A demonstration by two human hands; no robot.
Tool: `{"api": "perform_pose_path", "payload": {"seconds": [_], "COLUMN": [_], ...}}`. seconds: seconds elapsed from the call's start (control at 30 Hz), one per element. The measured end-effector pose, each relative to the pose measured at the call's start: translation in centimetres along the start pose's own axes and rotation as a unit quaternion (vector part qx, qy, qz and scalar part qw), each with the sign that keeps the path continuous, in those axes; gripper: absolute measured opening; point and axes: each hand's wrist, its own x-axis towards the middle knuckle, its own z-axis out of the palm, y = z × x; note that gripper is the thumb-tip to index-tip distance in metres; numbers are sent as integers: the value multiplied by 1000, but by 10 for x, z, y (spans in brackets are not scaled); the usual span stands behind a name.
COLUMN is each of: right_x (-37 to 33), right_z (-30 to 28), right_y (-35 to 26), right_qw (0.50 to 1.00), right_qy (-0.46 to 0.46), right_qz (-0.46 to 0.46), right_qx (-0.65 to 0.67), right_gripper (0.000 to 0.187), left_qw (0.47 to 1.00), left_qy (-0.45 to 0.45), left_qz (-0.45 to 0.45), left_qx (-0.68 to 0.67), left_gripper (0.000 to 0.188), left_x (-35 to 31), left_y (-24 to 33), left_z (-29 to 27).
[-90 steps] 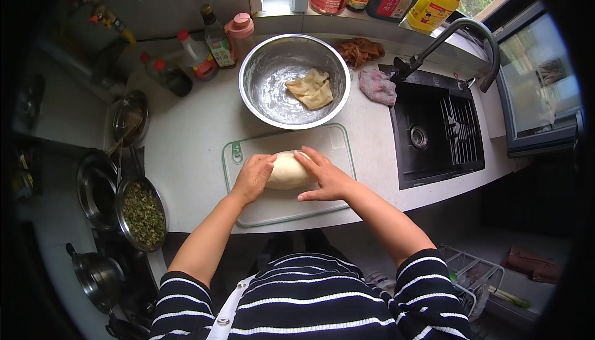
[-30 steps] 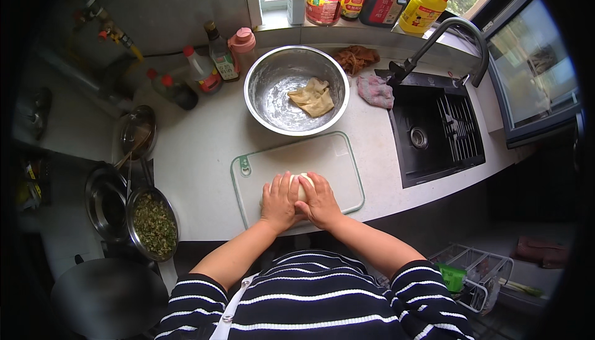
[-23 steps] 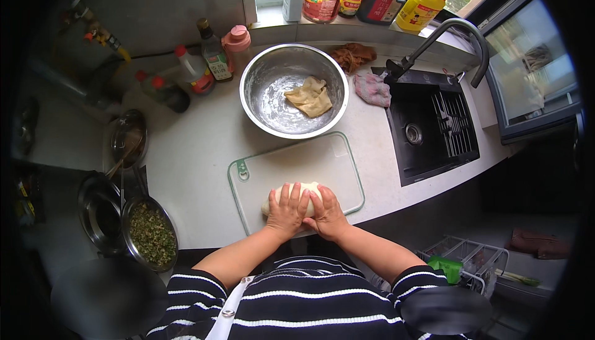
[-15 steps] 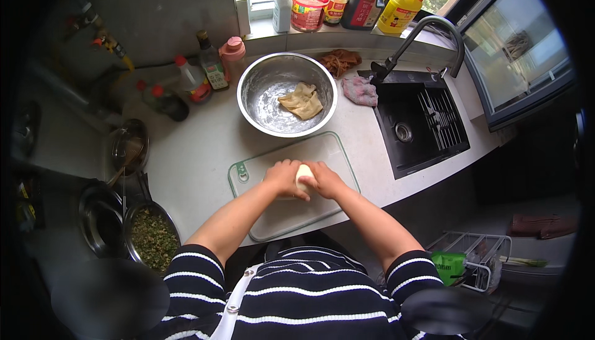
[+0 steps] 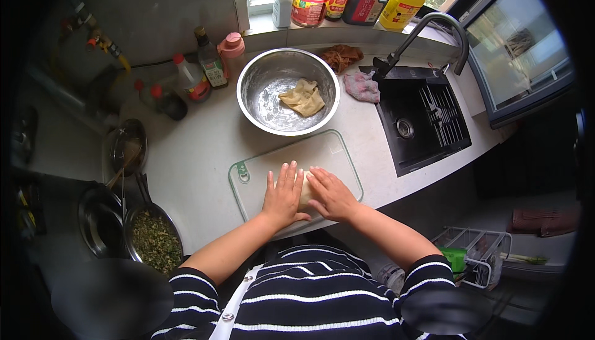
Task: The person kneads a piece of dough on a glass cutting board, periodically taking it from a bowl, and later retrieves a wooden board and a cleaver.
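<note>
A pale lump of dough (image 5: 306, 194) lies on a clear cutting board (image 5: 328, 148) with a green rim, close to the counter's front edge. My left hand (image 5: 282, 200) rests over the dough's left side, its fingers stretched out and pointing away from me. From the right, my right hand (image 5: 332, 196) lies flat against the dough, with fingers extended and slanting to the left. Both palms hide most of the lump. Beyond the board stands a steel bowl (image 5: 251, 105), dusted whitish inside, with a crumpled beige cloth-like piece (image 5: 302, 97) in it.
A pan of chopped green filling (image 5: 155, 241) stands at the left. Several bottles, among them a dark sauce bottle (image 5: 212, 61), and a pink-lidded bottle (image 5: 233, 52) line the back left. At the right are a black sink (image 5: 406, 148), a faucet (image 5: 427, 21) and rags (image 5: 362, 87).
Both hands have gone from cupping the dough, with fingers curled round it, to lying flat on it with fingers stretched out. The dough sits slightly nearer to me.
</note>
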Motion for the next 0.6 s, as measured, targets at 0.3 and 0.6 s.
{"api": "perform_pose_path", "payload": {"seconds": [0.3, 0.6], "right_x": [16, 59], "right_z": [32, 24], "right_y": [14, 73], "right_qw": [997, 981], "right_qy": [-38, -97], "right_qz": [47, 67], "right_qx": [-44, 155], "right_gripper": [104, 75], "left_qw": [995, 965], "left_qy": [-64, -175], "left_qz": [-64, -109], "left_qx": [-44, -160], "left_gripper": [121, 88], "left_x": [27, 85], "left_y": [-8, -40], "left_z": [22, 15]}}
